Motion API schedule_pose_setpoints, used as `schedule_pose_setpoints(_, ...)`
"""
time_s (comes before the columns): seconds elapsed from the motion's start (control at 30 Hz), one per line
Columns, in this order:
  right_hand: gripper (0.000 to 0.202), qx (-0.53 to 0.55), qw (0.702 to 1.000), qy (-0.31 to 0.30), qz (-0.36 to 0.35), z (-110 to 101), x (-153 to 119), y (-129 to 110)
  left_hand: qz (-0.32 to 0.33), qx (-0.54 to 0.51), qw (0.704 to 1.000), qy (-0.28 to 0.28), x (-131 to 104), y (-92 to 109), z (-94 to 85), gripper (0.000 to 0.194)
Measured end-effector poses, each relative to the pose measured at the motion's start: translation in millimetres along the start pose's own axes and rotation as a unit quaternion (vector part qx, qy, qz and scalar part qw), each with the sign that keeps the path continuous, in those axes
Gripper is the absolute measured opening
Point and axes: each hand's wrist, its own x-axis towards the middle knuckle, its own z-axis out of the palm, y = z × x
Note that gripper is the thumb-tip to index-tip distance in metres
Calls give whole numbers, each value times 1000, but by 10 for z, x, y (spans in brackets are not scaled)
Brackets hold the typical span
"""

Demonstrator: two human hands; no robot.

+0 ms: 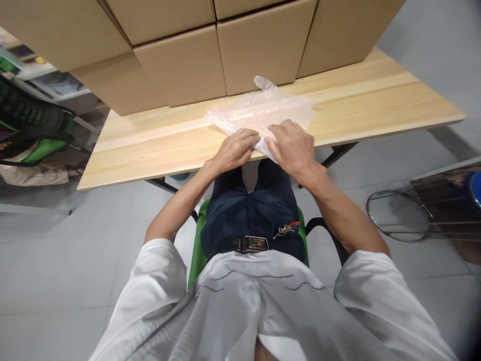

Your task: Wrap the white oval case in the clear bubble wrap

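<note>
A view from above looks down on a seated person in a white short-sleeved shirt and dark trousers, working at the near edge of a pale wooden table (143,155). On the table, directly ahead of the person, lies a flat sheet of clear, crinkled plastic bubble wrap (259,108). Its long axis runs roughly left to right along the table, tilted slightly, with a small bunched corner sticking up at the far side and its nearest corner reaching the table's front edge. Both hands rest on that nearest corner. The left hand (235,149) lies with knuckles up, fingers curled down and pinching the plastic at its near edge. The right hand (291,148) lies just beside it, almost touching, palm down with fingers flattened on the plastic, pressing rather than gripping; whether its fingertips hold a fold cannot be told. The bulk of the sheet stretches away from both hands toward the far side and slightly to the right, so the right hand is nearer its middle. Behind the sheet, large brown cardboard boxes (184,67) are stacked in a row along the back of the table. A green chair seat (197,250) shows beneath the person, and a round metal stool frame (398,215) stands on the grey floor to the right.
</note>
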Motion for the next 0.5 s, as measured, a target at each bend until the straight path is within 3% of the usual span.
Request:
schedule_pose_setpoints(0.17,39,19,997,-60,-37,161,162,-289,-33,-9,999,-8,5,58,-5,35)
schedule_pose_setpoints(0.3,39,28,998,-53,-28,298,176,-251,-46,-9,999,-4,2,40,30,25)
schedule_pose_setpoints(0.5,50,16,998,-50,-29,379,198,-236,-54,-26,998,12,1,7,39,29)
